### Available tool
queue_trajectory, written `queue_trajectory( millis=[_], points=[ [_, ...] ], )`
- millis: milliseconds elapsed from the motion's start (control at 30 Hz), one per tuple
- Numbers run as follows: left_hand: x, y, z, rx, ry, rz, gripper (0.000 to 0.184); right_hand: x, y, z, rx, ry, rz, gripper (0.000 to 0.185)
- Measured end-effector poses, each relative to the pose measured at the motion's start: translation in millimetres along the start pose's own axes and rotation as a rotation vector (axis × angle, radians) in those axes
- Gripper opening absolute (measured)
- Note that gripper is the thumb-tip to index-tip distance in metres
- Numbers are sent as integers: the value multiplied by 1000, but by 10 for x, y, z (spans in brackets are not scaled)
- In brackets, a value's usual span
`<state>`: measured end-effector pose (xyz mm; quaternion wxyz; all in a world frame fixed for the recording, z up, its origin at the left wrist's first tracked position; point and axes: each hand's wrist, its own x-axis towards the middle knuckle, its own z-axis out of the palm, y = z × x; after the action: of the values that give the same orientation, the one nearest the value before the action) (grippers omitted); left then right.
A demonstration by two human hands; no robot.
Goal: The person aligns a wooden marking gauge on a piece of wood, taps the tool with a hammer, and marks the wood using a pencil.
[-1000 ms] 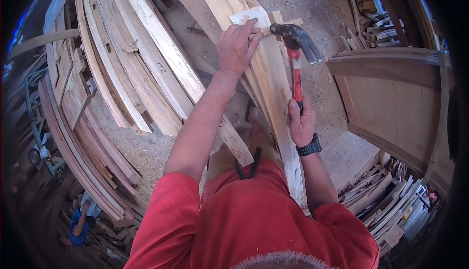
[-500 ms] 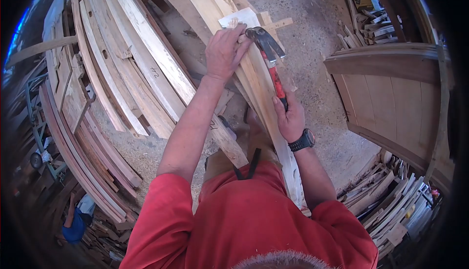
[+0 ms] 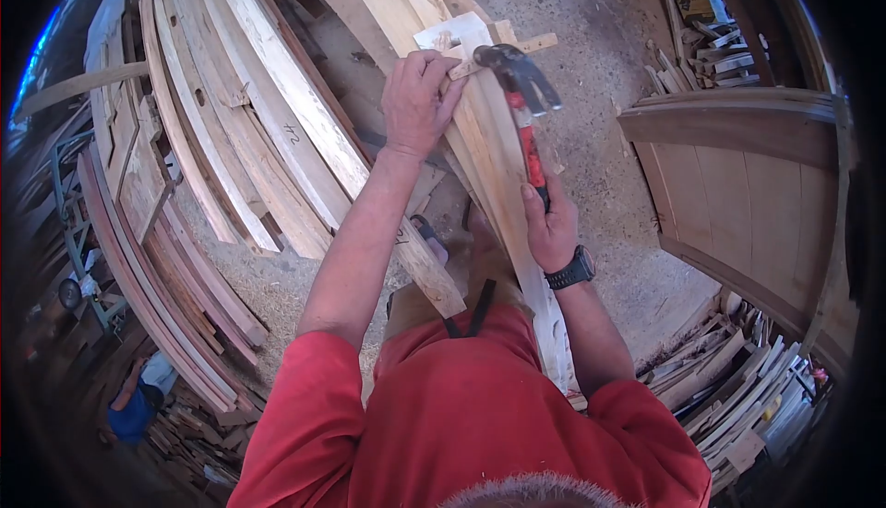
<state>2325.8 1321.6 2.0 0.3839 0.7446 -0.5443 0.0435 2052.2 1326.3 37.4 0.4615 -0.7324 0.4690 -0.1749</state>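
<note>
Hammer [image 3: 528, 134]: slight motion blur. Board [image 3: 288, 65], left of it: bright. Around it: diffuse light, fisheye bowing, soft margins, black corners.

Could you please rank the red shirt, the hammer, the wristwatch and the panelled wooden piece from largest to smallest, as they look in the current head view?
1. red shirt, its nearness to the camera probably enlarging it
2. panelled wooden piece
3. hammer
4. wristwatch

Bluish light [image 3: 39, 42] edges the far left, a speckled grey floor [image 3: 591, 74] spreads across the middle, with sawdust [image 3: 272, 291] at left and brown wooden panelling [image 3: 738, 194] at right.
</note>
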Motion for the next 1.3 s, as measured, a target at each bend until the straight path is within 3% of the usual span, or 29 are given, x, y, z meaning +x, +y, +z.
queue_trajectory(
  millis=[133,200,333,400,600,700,833,1067,1300],
  points=[
    [-4,-15,3,-31,-9,-29,28,-116,62,6,118,19,6,41],
    [5,-13,-4,-25,-11,-18,28,-134,79,23,68,87,-181,42],
    [0,1,-54,-5,-33,-11,28,2,105,4,-111,5,-166,43],
    [21,-2,-58,-6,-42,0,27,38,204,47,-154,81,-180,41],
    [-4,3,-25,-25,-15,-39,25,-134,305,35,-29,45,-12,35],
    [-31,-37,33,-60,-3,-47,28,184,149,234,9,148,-149,33],
    [-39,-60,50,-59,-2,-49,28,845,-160,506,97,214,-88,43],
    [-29,-36,10,-57,-25,-54,28,1365,-319,775,175,274,-119,44],
    [-28,-26,29,-42,-15,-61,28,1530,-387,852,374,320,-135,25]
  ],
)
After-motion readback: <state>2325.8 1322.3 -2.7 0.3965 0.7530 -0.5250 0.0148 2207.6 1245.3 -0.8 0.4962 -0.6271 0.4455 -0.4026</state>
